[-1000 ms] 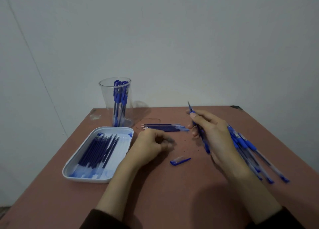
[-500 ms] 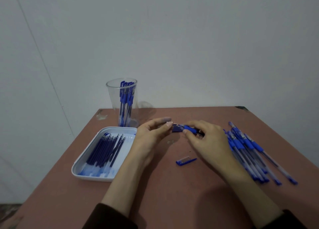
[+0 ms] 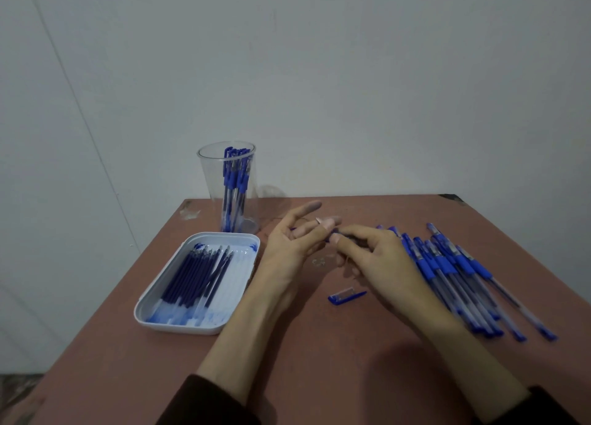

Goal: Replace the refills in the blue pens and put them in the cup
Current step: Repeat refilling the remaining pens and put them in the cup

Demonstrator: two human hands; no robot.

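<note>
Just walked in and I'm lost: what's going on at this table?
A person is working on one blue pen: the right hand grips it and the left hand pinches its end. A loose cap lies on the table near them. Some pens stand in the cup, a pile lies at the right, and refills sit in the white tray.

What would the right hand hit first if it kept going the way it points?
The left hand: the right hand, gripping a blue pen, points leftward toward the left hand's fingers, which seem to touch the pen's end. Depth is hard to judge.
</note>
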